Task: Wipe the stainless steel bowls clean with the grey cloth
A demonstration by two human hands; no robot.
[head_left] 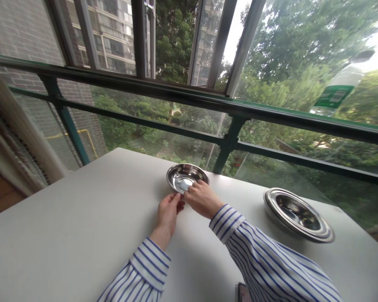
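Here's the shiny metal bowl [182, 179], near the far edge of the white table [66, 209]! The left hand [168, 212] pinches its near rim, thumb on top. The right hand [204, 198] curls over the rim just beside; whether it grips, I can't tell. Off right, well apart, sit stacked metal dishes [279, 205]; beyond, a green-labelled bottle [335, 95].

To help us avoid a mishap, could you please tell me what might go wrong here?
The metal bowl is close to the far edge of the white table, so a push from the left hand or right hand might send it over. The right sleeve passes near the stacked metal dishes and could perhaps bump them.
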